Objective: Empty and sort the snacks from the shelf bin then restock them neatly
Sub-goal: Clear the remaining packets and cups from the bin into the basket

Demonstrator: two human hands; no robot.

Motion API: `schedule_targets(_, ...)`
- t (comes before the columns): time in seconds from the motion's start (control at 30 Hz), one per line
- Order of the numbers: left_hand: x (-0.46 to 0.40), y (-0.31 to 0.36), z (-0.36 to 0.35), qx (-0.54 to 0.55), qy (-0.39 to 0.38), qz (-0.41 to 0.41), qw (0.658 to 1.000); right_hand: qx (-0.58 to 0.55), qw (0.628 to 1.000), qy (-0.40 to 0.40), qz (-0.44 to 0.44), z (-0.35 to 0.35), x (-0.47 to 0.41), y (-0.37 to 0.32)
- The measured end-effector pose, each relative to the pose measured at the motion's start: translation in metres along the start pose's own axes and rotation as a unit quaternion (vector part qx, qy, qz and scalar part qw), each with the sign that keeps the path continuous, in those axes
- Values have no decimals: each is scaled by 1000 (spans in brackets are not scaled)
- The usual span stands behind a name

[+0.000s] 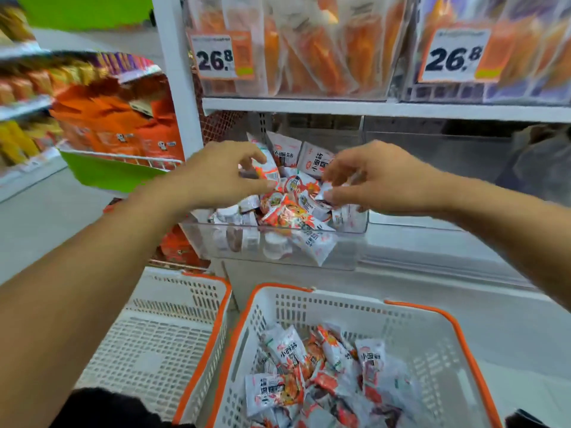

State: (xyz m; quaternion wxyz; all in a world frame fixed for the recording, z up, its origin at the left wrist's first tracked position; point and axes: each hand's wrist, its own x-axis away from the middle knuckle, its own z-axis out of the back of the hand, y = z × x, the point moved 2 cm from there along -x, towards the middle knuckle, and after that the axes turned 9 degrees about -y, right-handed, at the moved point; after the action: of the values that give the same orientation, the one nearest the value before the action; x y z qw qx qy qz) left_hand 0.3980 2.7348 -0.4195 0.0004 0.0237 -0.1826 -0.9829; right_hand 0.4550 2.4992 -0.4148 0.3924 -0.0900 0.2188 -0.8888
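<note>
Head view looks down a shop aisle with a pale grey floor (46, 217) and white shelving. On the white shelf (386, 108) above the fingers stand clear bins of orange packets, each fronted by a price tag (216, 57) reading 26.8; a second price tag (454, 55) sits further right. Left of the fingers, blurred racks hold orange and yellow packs.

Directly under the fingers sits the clear shelf bin (278, 245), pulled forward from its lower shelf, its long axis running from the person back into the shelving. It holds a loose heap of small white-and-red snack packets (296, 196); those at the back stand nearly upright with their long edges vertical, while those nearer the front lie tilted every which way.

Left hand (216, 177) reaches into the bin with its fingers (256, 157) curled and pinching a red-and-white packet (267, 171) at the heap's left side. Right hand (383, 177) has its fingers (332, 171) curled down onto the heap's right side, nipping a small white packet (327, 191).

Below the fingers, nearest the person, a white basket with orange rim (401, 307) holds more of the same packets (324, 372), lying flat and jumbled. Just beside it to the left stands a second white basket (173, 304).
</note>
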Motion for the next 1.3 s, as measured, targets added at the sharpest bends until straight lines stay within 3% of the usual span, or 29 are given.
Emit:
schedule_targets(0.1,-50,-35,-15,-59,-140,97,984,2,983,-138,-119,-11,-65,6)
schedule_targets(0.17,-75,-47,-35,-81,-191,83,975,-9,950,-247,-191,-33,-93,10)
schedule_targets(0.27,-100,-48,-60,-186,-183,8,965,110,928,-307,-178,-55,-120,9)
schedule_targets(0.4,-122,-64,-78,-197,-196,0,961,174,920,-300,-182,-72,-139,14)
schedule_targets(0.53,-123,-67,-78,-204,-137,-11,969,229,940,-203,-149,-88,-147,30)
schedule_targets(0.77,-117,-74,-80,-113,-34,-66,991,149,972,-134,-119,-61,-145,39)
schedule_targets(1.03,-75,-52,-33,-57,15,-85,995,39,995,-38,-88,-21,-98,18)
schedule_targets(1.2,-1,-6,9,18,68,-143,987,-30,995,90,3,30,-24,-17)
schedule_targets(1.23,19,5,13,44,58,-156,985,-74,994,81,28,36,-3,-20)
schedule_targets(1.3,57,26,13,118,-18,-179,976,-150,986,-16,69,34,37,-21)
